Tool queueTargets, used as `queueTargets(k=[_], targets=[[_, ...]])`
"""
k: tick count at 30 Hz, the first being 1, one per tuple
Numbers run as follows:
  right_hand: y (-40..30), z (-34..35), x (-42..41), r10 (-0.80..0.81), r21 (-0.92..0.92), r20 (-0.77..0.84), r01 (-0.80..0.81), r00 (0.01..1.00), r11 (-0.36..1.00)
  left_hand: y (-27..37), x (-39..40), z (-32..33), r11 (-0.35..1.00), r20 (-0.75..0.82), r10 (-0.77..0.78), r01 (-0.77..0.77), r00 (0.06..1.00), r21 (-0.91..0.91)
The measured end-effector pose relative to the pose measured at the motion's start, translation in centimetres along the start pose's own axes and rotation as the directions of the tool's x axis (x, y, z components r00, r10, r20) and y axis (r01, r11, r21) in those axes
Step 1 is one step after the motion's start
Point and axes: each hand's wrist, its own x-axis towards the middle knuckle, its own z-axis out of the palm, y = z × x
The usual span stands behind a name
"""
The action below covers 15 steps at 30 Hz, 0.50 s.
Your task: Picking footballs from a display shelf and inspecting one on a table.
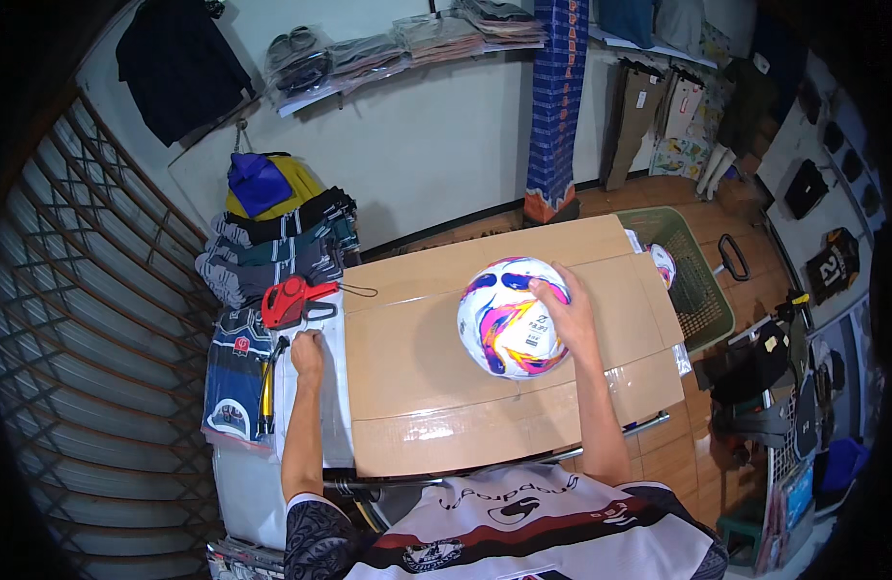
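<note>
A white ball with pink, orange and blue swirls [515,319] stands on a flattened cardboard sheet [424,362]. My right hand [569,308] rests against the ball's right side, fingers on its upper right. To the left, my left hand [307,354] is closed like a fist over the white surface beside the cardboard; whether something small is inside it cannot be told. Just above that hand lies a red handheld price labeller [294,302] with a black handle and a cord loop. A yellow hand pump with a black hose [267,391] lies left of my left forearm.
Folded socks [272,254] are piled at the back left, above a bagged blue jersey [232,377]. Beyond the cardboard's right edge stands a green plastic basket [714,312] with another ball [662,264]. A blue wrapped pillar [555,109] rises behind; clothing racks stand at right.
</note>
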Motion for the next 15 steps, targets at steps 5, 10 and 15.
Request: queueTargets(k=[5,10,15], targets=[[1.1,0.1,-0.2,0.020,0.130,0.006,-0.021,1.000,0.991,-2.5,-0.3,1.5,0.974,-0.030,-0.028,0.034,0.999,0.223],[2.1,-1.6,-1.2,0.016,0.215,0.025,-0.021,1.000,0.976,-0.9,-1.8,0.6,0.983,-0.047,-0.044,0.052,0.998,0.175],[4.1,-3.4,-3.2,-0.293,0.261,0.290,0.219,0.911,0.940,8.8,-5.9,-5.5,0.862,0.069,0.024,0.014,0.997,-0.507]])
